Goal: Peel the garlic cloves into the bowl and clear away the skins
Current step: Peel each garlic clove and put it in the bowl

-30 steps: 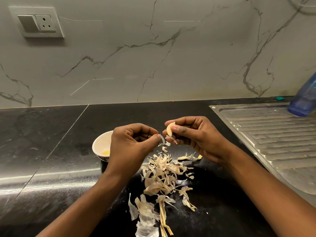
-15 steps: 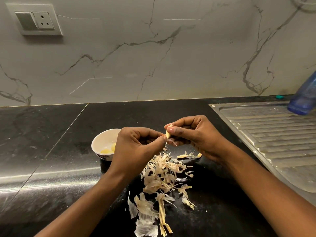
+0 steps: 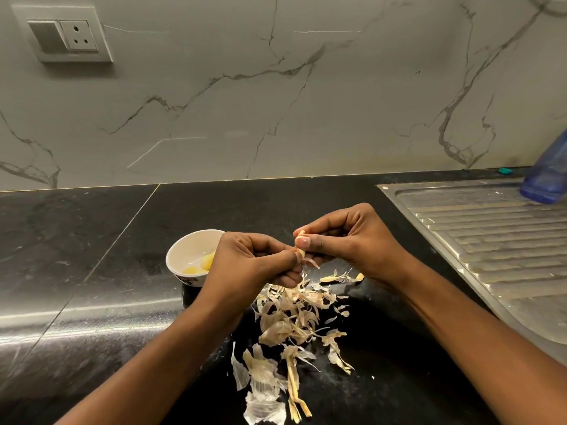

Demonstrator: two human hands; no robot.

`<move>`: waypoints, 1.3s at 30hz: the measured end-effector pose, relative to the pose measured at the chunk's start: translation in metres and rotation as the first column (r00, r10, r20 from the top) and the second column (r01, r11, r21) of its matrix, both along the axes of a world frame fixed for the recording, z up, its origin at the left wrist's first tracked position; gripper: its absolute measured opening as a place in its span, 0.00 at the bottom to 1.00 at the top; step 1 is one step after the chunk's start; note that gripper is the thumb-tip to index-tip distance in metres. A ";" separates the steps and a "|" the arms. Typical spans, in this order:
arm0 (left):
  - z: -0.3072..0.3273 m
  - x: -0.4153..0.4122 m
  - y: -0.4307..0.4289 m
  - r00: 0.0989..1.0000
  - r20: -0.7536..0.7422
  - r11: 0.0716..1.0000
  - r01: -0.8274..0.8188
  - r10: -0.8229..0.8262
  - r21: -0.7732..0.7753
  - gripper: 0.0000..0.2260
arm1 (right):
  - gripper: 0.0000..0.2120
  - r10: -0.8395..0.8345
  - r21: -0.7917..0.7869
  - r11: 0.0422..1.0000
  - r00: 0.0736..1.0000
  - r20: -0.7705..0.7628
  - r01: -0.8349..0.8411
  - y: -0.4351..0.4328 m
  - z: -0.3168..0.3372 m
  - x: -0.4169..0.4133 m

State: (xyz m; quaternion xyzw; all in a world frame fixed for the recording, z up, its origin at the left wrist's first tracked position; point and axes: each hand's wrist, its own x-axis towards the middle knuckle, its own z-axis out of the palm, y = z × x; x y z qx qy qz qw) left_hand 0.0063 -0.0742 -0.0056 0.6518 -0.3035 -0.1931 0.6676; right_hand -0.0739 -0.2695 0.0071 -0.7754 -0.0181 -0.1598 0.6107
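Note:
My right hand [image 3: 352,243] pinches a small garlic clove [image 3: 300,251] between thumb and fingers above the black counter. My left hand [image 3: 251,265] meets it from the left, its thumb and fingertips pinching the skin at the clove's lower end. Most of the clove is hidden by the fingers. A small white bowl [image 3: 187,250] stands just left of my left hand, with a few peeled yellow cloves [image 3: 201,265] inside. A heap of dry garlic skins [image 3: 291,320] lies on the counter below both hands and trails toward me.
A steel sink drainboard [image 3: 491,240] takes up the right side, with a blue plastic bottle [image 3: 549,173] at its far end. A marble wall with a switch and socket plate [image 3: 66,35] stands behind. The black counter [image 3: 76,256] stretches to the left.
My left hand moved right from a gap beside the clove until its fingertips closed on the clove's skin. The bowl shows more on the left.

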 end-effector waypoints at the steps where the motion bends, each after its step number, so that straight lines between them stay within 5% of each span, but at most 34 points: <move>1: -0.001 0.000 0.000 1.000 0.007 1.000 -0.008 0.008 0.002 0.03 | 0.08 0.005 -0.003 1.000 1.000 0.001 -0.005 0.000 -0.001 0.000; 30: 0.006 0.007 0.004 0.981 0.118 0.988 -0.155 0.153 0.014 0.05 | 0.14 0.183 0.295 0.943 0.981 -0.064 -0.157 -0.022 0.002 -0.001; 39: 0.004 0.002 0.001 0.982 0.158 0.991 -0.116 0.104 0.068 0.09 | 0.16 0.195 0.270 0.947 0.979 -0.058 -0.173 -0.022 0.002 -0.002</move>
